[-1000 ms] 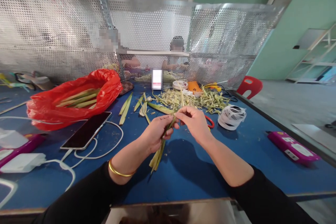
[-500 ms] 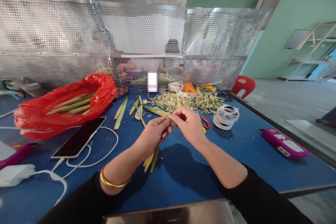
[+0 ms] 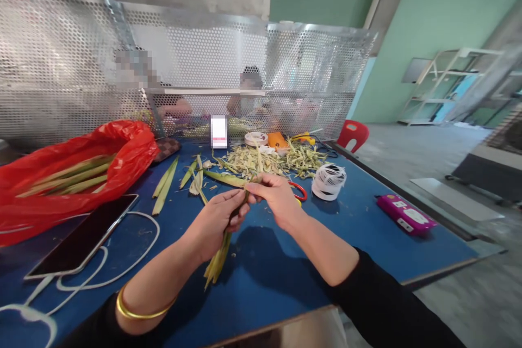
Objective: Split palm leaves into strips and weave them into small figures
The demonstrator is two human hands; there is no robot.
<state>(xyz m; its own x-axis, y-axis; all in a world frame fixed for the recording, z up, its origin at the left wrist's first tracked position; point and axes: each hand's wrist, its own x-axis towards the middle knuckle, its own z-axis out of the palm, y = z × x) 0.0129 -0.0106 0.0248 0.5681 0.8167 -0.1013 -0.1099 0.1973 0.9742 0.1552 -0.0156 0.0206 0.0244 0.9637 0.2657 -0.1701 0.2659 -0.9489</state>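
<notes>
My left hand (image 3: 224, 217) is closed around a thin bundle of yellow-green leaf strips (image 3: 219, 263), whose loose ends hang below it toward the table. Fingers of my right hand (image 3: 275, 196) pinch the upper part of the same strips, close to the left fingertips. What lies between the fingertips is partly hidden. Just beyond the hands, a long leaf strip (image 3: 224, 178) points left, and a heap of cut leaf trimmings (image 3: 255, 160) lies behind. Red-handled scissors (image 3: 300, 190) show partly behind my right hand.
On the blue table (image 3: 285, 288) a red plastic bag (image 3: 134, 144) of leaves and a cabled phone (image 3: 85, 234) sit left. A white string roll (image 3: 328, 182) and a purple box (image 3: 405, 213) are right. A lit phone (image 3: 219, 131) stands before the perforated metal screen (image 3: 196, 54); people sit behind it.
My view has turned to the right, so most things appear farther left. The strips below my left hand hang closer together now. Both hands keep their hold.
</notes>
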